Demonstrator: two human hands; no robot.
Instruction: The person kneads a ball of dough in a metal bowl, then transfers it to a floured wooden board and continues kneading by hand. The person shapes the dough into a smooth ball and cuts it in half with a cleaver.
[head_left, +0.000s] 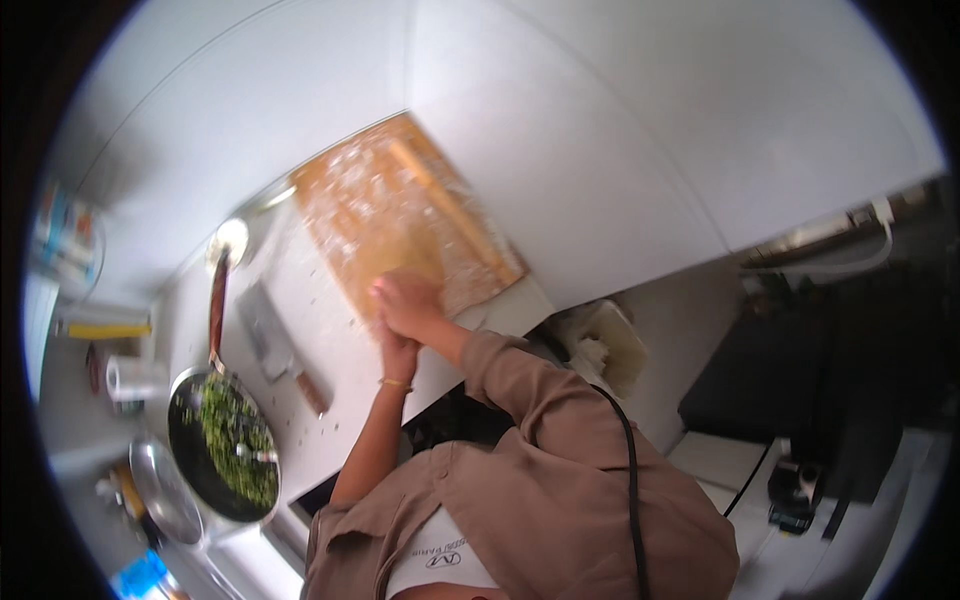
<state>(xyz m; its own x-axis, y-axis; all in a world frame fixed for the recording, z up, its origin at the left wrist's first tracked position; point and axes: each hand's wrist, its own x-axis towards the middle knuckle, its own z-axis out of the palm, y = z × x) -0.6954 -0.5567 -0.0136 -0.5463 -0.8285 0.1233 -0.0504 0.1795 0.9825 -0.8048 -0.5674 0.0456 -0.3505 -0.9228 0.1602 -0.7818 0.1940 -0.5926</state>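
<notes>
My right hand (411, 301) and my left hand (397, 355) are pressed together at the near edge of a wooden board (337, 187). Motion blur hides whether anything sits between the palms. Just beyond my fingers, a pale yellow patch, apparently a sheet of dough (409, 251), lies on the board. White flour is scattered over much of the wood. Along the board's right side rests a wooden rolling pin (450, 206), which neither hand touches.
A cleaver (262, 330) with a wooden handle lies left of the board. Beyond it stands a frying pan (180, 431) holding chopped greens (232, 442). A metal lid (165, 491) and a paper roll (135, 377) are farther left. White cabinets (562, 150) border the counter; a lined bin (607, 349) stands below right.
</notes>
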